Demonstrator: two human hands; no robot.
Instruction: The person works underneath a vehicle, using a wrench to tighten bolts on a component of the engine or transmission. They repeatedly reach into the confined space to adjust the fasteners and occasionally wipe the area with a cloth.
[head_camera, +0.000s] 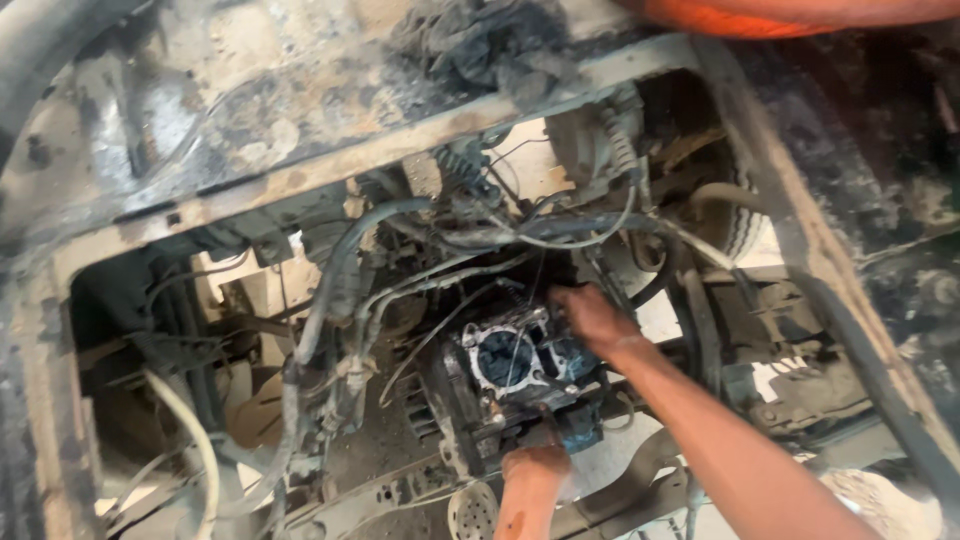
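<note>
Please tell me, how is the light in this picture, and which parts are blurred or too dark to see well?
In the head view, daylight comes through the gaps beneath the frame and glares pale; the engine cylinder is fairly sharp, with the right hand on its far side and the left hand below it; the rusty frame rail is soft with blur, and the left corner lies in deep shadow.

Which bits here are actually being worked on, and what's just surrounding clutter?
In hand:
- grimy metal engine block with round open cylinder bore
- right hand, on the block's upper right edge
- left hand, at the block's lower edge

Just around:
- rusty, soot-stained frame rail
- tangle of grey hoses and cables
- round perforated metal disc
- orange sleeve at top edge
</note>
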